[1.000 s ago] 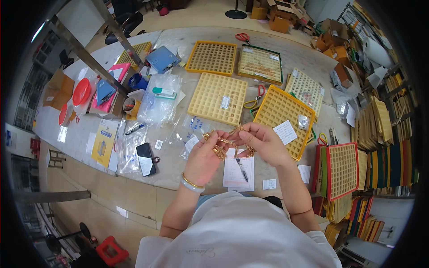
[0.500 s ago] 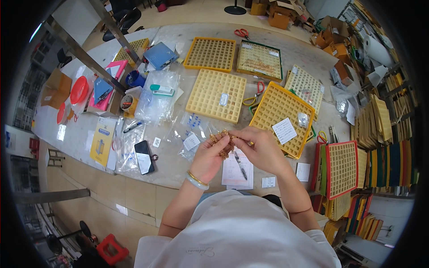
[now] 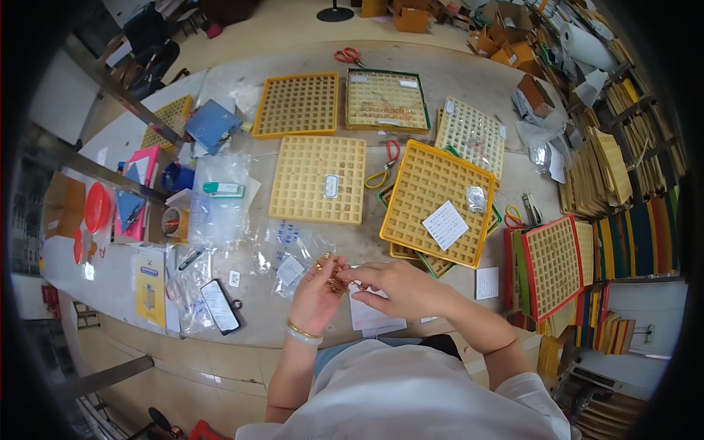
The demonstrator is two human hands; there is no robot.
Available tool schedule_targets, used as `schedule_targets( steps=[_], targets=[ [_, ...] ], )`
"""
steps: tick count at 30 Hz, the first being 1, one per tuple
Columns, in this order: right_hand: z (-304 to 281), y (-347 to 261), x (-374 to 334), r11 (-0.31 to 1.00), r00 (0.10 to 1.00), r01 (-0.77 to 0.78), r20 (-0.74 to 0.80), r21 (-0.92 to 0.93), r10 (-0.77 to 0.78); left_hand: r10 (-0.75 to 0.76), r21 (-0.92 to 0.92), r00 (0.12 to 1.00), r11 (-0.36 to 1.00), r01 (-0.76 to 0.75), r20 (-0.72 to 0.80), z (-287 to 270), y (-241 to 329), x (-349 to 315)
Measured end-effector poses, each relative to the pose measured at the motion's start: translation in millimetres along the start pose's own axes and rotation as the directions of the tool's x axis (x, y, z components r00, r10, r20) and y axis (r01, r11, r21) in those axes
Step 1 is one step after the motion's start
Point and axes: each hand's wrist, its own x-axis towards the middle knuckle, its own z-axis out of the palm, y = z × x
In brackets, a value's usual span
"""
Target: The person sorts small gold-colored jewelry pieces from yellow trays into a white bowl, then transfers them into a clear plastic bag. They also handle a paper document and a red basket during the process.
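Head view showed the left hand [image 3: 314,296] grasping gold chains [image 3: 336,284] above the tabletop [image 3: 262,314], the right hand [image 3: 400,287] touching them, its grip unclear. Two-handed handling seemed the step; the next move probably called for a light pinch.

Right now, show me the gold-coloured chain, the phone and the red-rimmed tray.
Gold-coloured chain [image 3: 337,284]: head view, on its bunched links.
Phone [image 3: 220,306]: head view, middle of its screen.
Red-rimmed tray [image 3: 554,268]: head view, on its gridded face.
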Motion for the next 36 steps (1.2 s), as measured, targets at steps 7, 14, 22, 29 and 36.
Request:
schedule_targets(
  steps=[7,14,22,29,36],
  targets=[
    [-103,145,80,0.919,0.937,-0.345,0.023,0.191,0.347,0.072,-0.034,0.982,0.996,-0.079,-0.175,-27,14,37],
    [-182,349,199,0.789,0.794,-0.512,-0.538,-0.339,0.284,0.069,0.111,0.944,0.993,-0.035,-0.322,-29,35,85],
    [-189,416,282,0.635,0.886,-0.386,-0.46,-0.669,0.054,0.097,0.301,0.922,0.953,0.022,-0.374,-50,31,123],
    [-225,443,289,0.789,0.77,-0.554,-0.523,-0.265,0.364,0.11,0.152,0.917,0.987,-0.054,-0.384,-52,26,141],
    [-230,432,298,0.684,0.826,-0.563,-0.355,-0.465,0.439,0.043,0.09,0.942,0.996,-0.014,-0.332,-51,28,141]
  ],
)
